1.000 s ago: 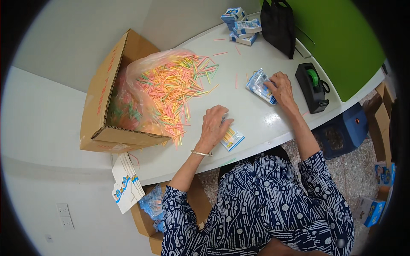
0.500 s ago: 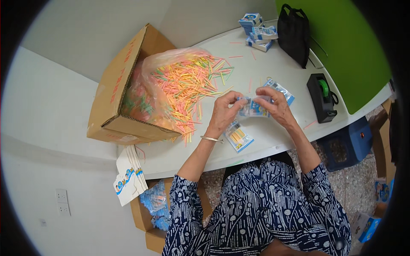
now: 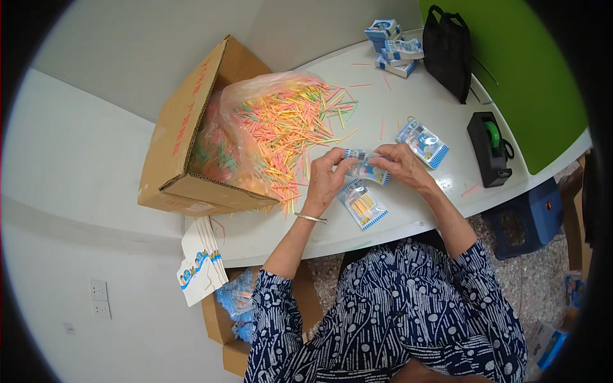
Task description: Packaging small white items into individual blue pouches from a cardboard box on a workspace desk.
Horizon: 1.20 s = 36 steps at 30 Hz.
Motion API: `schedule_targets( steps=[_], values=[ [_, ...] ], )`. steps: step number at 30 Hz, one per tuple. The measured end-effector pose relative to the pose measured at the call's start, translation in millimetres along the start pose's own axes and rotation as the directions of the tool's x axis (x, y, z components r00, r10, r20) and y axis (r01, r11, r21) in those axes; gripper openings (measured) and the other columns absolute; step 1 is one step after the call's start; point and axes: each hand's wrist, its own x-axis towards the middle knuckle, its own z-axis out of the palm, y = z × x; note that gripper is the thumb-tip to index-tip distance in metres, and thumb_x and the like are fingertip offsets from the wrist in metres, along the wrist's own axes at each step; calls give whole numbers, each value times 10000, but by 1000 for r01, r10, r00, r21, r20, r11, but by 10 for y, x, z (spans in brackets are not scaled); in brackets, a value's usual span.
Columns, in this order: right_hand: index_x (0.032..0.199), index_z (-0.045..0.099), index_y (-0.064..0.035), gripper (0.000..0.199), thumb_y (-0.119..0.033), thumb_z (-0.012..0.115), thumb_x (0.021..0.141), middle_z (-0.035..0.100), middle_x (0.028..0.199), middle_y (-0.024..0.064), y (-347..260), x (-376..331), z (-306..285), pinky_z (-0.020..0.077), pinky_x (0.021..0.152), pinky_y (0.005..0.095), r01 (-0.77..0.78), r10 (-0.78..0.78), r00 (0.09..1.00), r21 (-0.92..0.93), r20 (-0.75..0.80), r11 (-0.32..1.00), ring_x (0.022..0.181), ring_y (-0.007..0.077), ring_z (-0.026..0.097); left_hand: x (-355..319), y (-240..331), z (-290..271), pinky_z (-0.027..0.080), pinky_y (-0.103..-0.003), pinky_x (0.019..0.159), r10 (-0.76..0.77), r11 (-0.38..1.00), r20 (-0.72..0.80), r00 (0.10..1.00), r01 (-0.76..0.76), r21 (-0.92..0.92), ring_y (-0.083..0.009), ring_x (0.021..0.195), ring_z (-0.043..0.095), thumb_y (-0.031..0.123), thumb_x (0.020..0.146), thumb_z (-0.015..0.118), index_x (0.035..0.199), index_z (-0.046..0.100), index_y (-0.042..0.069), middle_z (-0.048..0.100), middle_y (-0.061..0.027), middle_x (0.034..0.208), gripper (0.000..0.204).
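Note:
My left hand (image 3: 327,176) and my right hand (image 3: 401,165) hold one small clear packet with blue trim (image 3: 365,167) between them, just above the white table (image 3: 408,105). Directly below it on the table lies a second packet (image 3: 362,204) filled with yellow sticks. A third packet (image 3: 422,143) lies to the right of my right hand. To the left, a heap of pink, yellow and green sticks (image 3: 287,131) spills from a clear plastic bag in a tipped cardboard box (image 3: 185,134).
A black tape dispenser (image 3: 488,148) stands at the right edge. A black bag (image 3: 449,48) and several small blue-and-white boxes (image 3: 391,41) sit at the far side. White flat cartons (image 3: 201,262) hang off the near left edge. A blue stool (image 3: 527,220) stands right.
My right hand took a packet from the right and brought it to the middle. My left hand left the filled packet on the table and joined the right on the new one.

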Motion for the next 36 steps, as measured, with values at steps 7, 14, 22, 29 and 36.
schedule_targets(
  steps=[7,14,22,29,36],
  values=[
    [804,630,40,261,-210,597,868,515,574,74,54,80,103,360,510,293,60,-59,998,-43,28,997,526,121,436,59,-122,-100,446,-274,588,44,992,-46,998,-38,121,-143,632,588,113,813,628,863,662,-12,638,-115,704,140],
    [768,602,45,306,-233,574,892,447,557,16,264,93,167,321,505,274,58,-59,998,40,31,998,554,82,392,237,-354,-353,443,-267,690,78,966,116,990,-103,237,-106,779,565,127,824,636,929,636,11,628,-51,798,157],
    [669,542,-13,363,-284,554,911,374,574,-62,184,114,124,250,491,244,-90,89,996,211,14,973,567,35,321,835,-529,-737,314,-534,963,109,102,259,960,-270,958,-355,1229,371,127,776,598,1205,511,121,447,-147,1298,437],
    [692,602,-5,336,-277,571,887,407,544,-47,279,120,149,259,467,249,-75,84,996,250,-23,965,527,42,341,1108,-733,-777,220,-568,1041,79,-66,410,909,-405,912,-385,1294,299,144,838,509,1276,481,143,360,-182,1379,440],
    [695,605,-6,336,-280,570,887,414,551,-44,270,120,149,261,470,254,-72,79,997,262,-15,962,527,47,339,1268,-889,-770,233,-560,1054,28,-191,514,857,-500,845,-354,1303,311,165,825,517,1293,435,77,367,-147,1374,484]
  ],
)
